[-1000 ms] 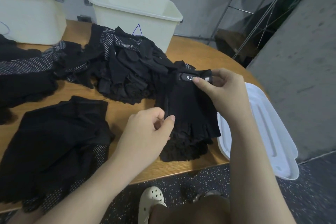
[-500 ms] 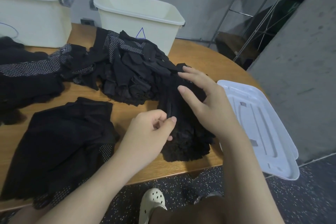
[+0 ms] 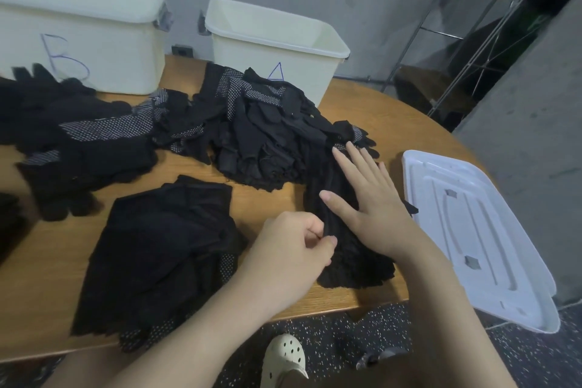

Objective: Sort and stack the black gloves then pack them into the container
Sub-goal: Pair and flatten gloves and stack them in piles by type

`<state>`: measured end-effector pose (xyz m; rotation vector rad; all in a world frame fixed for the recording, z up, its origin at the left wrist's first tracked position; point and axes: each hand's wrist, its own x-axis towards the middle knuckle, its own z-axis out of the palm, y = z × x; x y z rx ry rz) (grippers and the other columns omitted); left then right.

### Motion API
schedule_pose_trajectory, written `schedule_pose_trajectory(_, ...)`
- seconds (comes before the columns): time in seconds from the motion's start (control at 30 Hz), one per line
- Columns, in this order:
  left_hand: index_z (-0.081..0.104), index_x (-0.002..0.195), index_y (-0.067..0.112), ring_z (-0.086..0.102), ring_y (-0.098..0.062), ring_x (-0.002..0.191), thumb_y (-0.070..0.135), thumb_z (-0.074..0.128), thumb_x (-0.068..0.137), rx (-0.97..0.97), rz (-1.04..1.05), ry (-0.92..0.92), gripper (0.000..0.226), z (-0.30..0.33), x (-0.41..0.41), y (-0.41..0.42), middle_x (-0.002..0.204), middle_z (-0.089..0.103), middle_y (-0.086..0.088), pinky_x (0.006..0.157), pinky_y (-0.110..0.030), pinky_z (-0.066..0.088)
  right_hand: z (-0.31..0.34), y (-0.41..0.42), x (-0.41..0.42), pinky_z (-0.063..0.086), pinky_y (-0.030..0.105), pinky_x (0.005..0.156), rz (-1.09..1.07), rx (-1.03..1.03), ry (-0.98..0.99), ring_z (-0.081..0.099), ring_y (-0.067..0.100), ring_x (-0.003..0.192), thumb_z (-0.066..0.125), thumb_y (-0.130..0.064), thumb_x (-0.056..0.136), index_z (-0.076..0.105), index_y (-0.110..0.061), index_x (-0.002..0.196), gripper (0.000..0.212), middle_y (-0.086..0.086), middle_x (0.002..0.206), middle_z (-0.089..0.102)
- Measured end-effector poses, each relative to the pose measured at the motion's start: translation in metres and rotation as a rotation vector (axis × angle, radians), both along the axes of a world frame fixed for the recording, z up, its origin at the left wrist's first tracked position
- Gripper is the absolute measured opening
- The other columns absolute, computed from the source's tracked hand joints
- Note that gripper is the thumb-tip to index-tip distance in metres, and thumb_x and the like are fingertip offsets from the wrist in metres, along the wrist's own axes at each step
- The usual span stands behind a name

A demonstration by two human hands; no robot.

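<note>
flat gloves (image 3: 157,249) left of glove stack (image 3: 343,230), on table (image 3: 277,198) | left hand (image 3: 289,255) pinches glove stack's left edge, fingers curled | right hand (image 3: 371,198) rests on glove stack, fingers straight and spread | empty bin (image 3: 274,50) behind glove stack | lid (image 3: 472,236) right of glove stack

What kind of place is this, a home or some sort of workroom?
Most likely a plain workroom or storeroom used for sorting. Piles of black gloves cover a wooden table, two cream bins hand-marked A and B stand behind them, and bare grey walls and a metal rack surround it.
</note>
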<state>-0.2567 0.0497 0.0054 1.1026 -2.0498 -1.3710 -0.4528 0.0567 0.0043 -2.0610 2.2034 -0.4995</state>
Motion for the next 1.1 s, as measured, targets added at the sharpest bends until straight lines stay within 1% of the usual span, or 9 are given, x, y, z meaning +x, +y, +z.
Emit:
schedule_pose_trajectory(0.17,0.072,0.087,0.032,0.064,0.001,0.062,0.031,0.062,0.099,-0.037,0.016,0.038,0.016,0.01,0.032,0.0,0.078,0.073,0.016,0.062,-0.018,0.05,0.001,0.004,0.0,-0.008,0.03,0.125,-0.012,-0.023,-0.102,-0.012,-0.003,0.154,0.038,-0.07,0.093,0.016,-0.037,0.163,0.081,-0.016,0.171,0.001)
schedule_pose_trajectory(0.33,0.072,0.09,0.026,0.058,-0.01,0.056,0.025,0.06,0.102,0.125,0.025,0.287,0.017,0.031,0.081,0.013,0.079,0.072,0.005,0.052,-0.025,0.046,0.008,0.002,0.005,-0.006,0.03,0.125,-0.029,0.002,-0.031,-0.008,0.002,0.155,0.034,-0.072,0.089,0.016,-0.036,0.163,0.084,-0.015,0.17,0.002)
schedule_pose_trajectory(0.4,0.072,0.091,0.029,0.061,-0.012,0.06,0.024,0.059,0.101,0.056,0.031,0.305,0.018,0.032,0.103,0.022,0.08,0.072,0.006,0.055,-0.026,0.049,0.012,0.003,0.006,-0.004,0.031,0.126,-0.04,0.012,-0.005,-0.005,0.004,0.155,0.033,-0.073,0.088,0.017,-0.035,0.163,0.086,-0.012,0.171,0.004)
schedule_pose_trajectory(0.5,0.072,0.09,0.037,0.064,-0.015,0.075,0.025,0.061,0.099,-0.146,0.119,0.264,0.019,0.023,0.135,0.018,0.083,0.072,0.013,0.071,-0.029,0.052,0.021,0.003,0.01,-0.001,0.034,0.126,-0.053,0.044,0.035,0.001,0.012,0.159,0.03,-0.075,0.085,0.018,-0.033,0.163,0.09,-0.01,0.171,0.006)
schedule_pose_trajectory(0.6,0.07,0.093,0.04,0.064,-0.01,0.085,0.023,0.063,0.096,-0.344,0.285,0.206,0.019,0.006,0.161,-0.005,0.088,0.071,0.017,0.073,-0.017,0.047,0.035,0.002,0.019,0.002,0.04,0.128,-0.084,0.069,0.05,0.006,0.015,0.159,0.03,-0.076,0.083,0.022,-0.03,0.163,0.092,-0.006,0.172,0.01)
schedule_pose_trajectory(0.7,0.073,0.098,0.033,0.062,-0.004,0.097,0.018,0.065,0.096,-0.469,0.394,0.128,0.017,-0.016,0.177,-0.028,0.096,0.068,0.022,0.084,-0.021,0.048,0.051,-0.002,0.032,0.003,0.047,0.128,-0.111,0.024,0.055,0.015,0.016,0.158,0.029,-0.077,0.084,0.032,-0.027,0.161,0.091,-0.003,0.17,0.021)
schedule_pose_trajectory(0.83,0.072,0.108,0.028,0.055,-0.002,0.113,0.02,0.064,0.097,-0.517,0.366,-0.008,0.016,-0.027,0.18,-0.041,0.11,0.064,0.025,0.102,-0.033,0.047,0.074,-0.015,0.066,0.005,0.047,0.129,-0.053,-0.028,0.052,0.028,0.017,0.153,0.041,-0.063,0.095,0.044,-0.025,0.154,0.071,-0.002,0.164,0.036)
schedule_pose_trajectory(0.93,0.066,0.129,0.03,0.045,-0.001,0.128,0.031,0.057,0.101,-0.529,0.282,-0.159,0.029,-0.025,0.179,-0.043,0.133,0.058,0.021,0.115,-0.031,0.037,0.083,-0.031,0.094,0.014,0.049,0.128,0.051,-0.026,0.038,0.036,0.016,0.149,0.048,-0.057,0.098,0.049,-0.024,0.15,0.062,-0.003,0.158,0.044)
schedule_pose_trajectory(1.1,0.052,0.147,0.032,0.032,-0.005,0.144,0.038,0.052,0.103,-0.556,0.241,-0.286,0.044,-0.025,0.175,-0.048,0.154,0.042,0.017,0.119,-0.027,0.022,0.081,-0.061,0.136,0.035,0.045,0.119,0.208,0.026,0.003,0.047,0.011,0.136,0.055,-0.051,0.099,0.053,-0.026,0.145,0.052,-0.011,0.146,0.055)
